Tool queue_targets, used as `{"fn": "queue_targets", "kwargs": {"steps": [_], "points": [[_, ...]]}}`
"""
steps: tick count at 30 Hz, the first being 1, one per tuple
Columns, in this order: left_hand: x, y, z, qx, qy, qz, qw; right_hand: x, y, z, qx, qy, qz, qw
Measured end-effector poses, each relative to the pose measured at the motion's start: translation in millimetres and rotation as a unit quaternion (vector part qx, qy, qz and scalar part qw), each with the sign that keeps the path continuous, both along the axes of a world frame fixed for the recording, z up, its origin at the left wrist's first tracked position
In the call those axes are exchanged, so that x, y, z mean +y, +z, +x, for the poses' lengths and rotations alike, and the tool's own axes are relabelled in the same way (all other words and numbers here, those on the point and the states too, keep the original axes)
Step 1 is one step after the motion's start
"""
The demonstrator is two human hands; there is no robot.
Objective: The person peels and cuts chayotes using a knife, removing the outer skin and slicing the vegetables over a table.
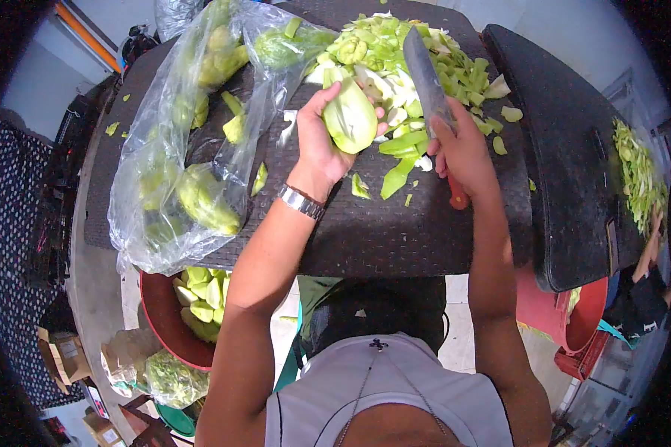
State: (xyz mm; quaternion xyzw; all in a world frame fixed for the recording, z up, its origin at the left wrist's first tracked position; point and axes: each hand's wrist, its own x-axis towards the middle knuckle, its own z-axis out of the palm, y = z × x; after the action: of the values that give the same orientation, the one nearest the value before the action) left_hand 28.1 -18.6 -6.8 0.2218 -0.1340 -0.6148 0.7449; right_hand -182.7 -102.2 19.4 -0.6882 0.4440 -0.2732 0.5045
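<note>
My left hand (pixel 322 134) is closed around a pale green peeled chayote (pixel 350 118), its smooth face turned up. In my right hand (pixel 461 149) is a knife (pixel 423 71) with a broad grey blade pointing away from me and an orange-red handle (pixel 458 195). The blade stands apart from the chayote, above a heap of green peelings (pixel 455 67). Long strips of peel (pixel 399 175) lie on the dark textured table (pixel 402 238) between my hands. Left of my left hand, a clear plastic bag (pixel 138 201) holds several unpeeled chayotes (pixel 205 197).
Below the table's left edge stands a red tub (pixel 160 316) with peeled pieces (pixel 201 294). A second black table (pixel 574 149) adjoins on the right, with more peelings (pixel 637 175) and another person's arm (pixel 650 246) beside it. Another red container (pixel 585 316) sits below.
</note>
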Motion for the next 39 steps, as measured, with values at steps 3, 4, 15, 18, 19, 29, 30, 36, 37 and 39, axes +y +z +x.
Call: {"fn": "queue_targets", "kwargs": {"steps": [3,4,15,18,19,29,30,36,37,39], "points": [[0,0,0,-0.005,0.0,-0.001,1.0,-1,-2,-3,-0.004,0.031,0.028,0.999],[1,0,0,-0.007,0.003,0.003,1.0,-1,-2,-1,0.008,0.017,0.025,0.999],[1,-2,0,-0.005,-0.005,-0.006,1.0,-7,-1,-6,-0.019,0.035,0.035,0.999],[1,-1,1,-0.007,-0.005,0.0,1.0,-3,0,-3,0.006,0.018,0.066,0.998],[0,-2,1,-0.013,-0.003,0.002,1.0,0,0,-2,0.009,0.005,0.049,0.999],[4,7,-1,-0.025,0.0,-0.03,0.999,48,26,-9,-0.074,0.075,0.126,0.986],[2,9,-2,-0.017,0.032,-0.017,0.999,63,26,-12,-0.085,0.103,0.155,0.979],[6,18,-13,-0.012,0.077,0.011,0.997,103,11,-26,-0.029,0.111,0.178,0.977],[7,20,-13,-0.015,0.067,0.006,0.998,105,10,-29,-0.024,0.122,0.182,0.975],[9,24,-16,-0.019,0.057,0.0,0.998,109,10,-32,-0.017,0.114,0.189,0.975]]}}
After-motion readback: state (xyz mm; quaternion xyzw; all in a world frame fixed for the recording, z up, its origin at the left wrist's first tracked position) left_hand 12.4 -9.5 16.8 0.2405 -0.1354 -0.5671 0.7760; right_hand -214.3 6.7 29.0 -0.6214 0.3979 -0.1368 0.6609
